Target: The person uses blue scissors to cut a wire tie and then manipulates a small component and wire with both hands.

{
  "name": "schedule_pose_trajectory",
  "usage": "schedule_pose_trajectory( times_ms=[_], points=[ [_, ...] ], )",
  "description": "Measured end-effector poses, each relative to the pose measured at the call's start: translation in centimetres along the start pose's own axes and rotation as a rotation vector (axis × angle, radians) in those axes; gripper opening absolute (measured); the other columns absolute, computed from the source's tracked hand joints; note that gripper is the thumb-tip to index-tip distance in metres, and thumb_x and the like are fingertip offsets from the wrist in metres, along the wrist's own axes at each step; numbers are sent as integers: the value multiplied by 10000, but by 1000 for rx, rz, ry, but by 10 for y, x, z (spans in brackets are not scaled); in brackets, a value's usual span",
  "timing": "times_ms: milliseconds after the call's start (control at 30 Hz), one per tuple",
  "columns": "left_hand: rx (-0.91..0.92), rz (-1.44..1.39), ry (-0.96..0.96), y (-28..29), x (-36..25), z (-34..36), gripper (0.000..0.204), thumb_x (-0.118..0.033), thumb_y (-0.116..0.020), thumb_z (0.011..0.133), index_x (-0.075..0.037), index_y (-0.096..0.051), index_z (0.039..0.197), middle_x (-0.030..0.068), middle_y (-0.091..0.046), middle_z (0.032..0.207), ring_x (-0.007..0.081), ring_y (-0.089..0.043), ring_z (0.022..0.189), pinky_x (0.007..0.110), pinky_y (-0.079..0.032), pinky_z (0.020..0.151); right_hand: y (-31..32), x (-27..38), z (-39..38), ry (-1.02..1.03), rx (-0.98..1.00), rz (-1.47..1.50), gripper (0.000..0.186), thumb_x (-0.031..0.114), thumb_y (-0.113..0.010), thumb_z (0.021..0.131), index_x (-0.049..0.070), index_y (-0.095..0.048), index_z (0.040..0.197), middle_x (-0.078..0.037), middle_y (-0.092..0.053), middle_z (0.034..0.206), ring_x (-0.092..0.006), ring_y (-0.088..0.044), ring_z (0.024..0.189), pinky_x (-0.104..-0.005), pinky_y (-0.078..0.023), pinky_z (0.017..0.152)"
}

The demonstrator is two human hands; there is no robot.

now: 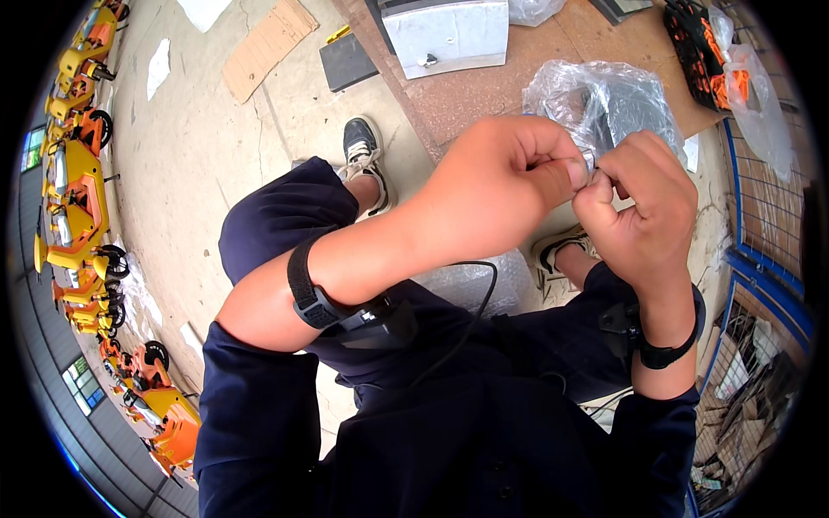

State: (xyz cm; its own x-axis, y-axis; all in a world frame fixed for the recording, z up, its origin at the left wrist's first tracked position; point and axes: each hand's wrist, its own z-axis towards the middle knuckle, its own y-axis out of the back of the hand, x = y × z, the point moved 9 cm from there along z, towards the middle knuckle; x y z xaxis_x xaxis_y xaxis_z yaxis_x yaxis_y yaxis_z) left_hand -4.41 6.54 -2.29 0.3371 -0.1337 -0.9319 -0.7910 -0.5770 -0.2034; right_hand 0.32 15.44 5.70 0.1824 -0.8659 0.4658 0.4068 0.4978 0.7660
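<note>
Fingertips (577,175) of the left hand (509,186) and right hand (652,203) pinch closed on a small silvery piece (590,161), mostly hidden between them, probably so each steadies it, near clear plastic wrap (561,93) on brown board (449,105).

The left hand (505,186) and right hand (646,203) bring their fingers together at a small silvery piece (590,161); yellow-and-orange scooters (82,194) stand along the left.
</note>
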Motion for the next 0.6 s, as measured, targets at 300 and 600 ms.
schedule_pose_trajectory(
  times_ms=[300, 600],
  points=[
    [11, -189, 125, 0, 5, 2, 117, -138, -587, 939, -52, -665, 931, -70, -548, 669, -3, -348, 505, 187, -239, 440, 1, -6, 0, -49, 3, -7, 138, -42, -606, 583, 27, -494, 622, -99, -449, 585, -277, -460, 540, -347, -378, 486],
    [-54, -153, 72, 16, -3, 1, 126, -141, -579, 940, -55, -669, 924, -52, -553, 666, 18, -344, 504, 187, -252, 453, 19, -33, 1, -182, -15, 1, 67, -25, -604, 660, 1, -544, 673, -85, -516, 618, -203, -515, 557, -294, -413, 512]
  ],
)
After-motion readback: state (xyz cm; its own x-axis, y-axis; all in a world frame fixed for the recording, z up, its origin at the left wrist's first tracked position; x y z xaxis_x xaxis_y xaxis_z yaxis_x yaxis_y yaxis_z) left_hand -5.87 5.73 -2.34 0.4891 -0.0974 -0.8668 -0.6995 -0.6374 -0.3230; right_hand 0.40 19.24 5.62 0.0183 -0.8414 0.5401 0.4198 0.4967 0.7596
